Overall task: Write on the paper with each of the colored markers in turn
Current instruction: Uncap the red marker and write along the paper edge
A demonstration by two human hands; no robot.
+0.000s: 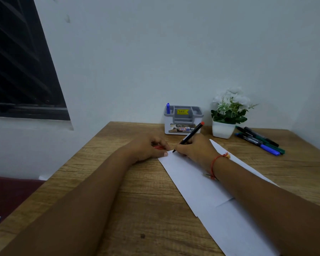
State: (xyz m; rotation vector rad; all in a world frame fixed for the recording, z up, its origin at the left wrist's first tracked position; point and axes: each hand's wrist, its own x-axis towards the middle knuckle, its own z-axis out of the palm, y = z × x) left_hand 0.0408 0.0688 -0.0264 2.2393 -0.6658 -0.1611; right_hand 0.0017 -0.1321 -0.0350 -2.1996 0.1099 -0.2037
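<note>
On the surface, the paper looks light and floppy, apt to slide, so I'd pin it flat by its far corner. My right hand pinches the stiff, light red marker low on its barrel, tip at that corner. My left hand rests its thumb there, fingers curled round what seems the red cap.
</note>
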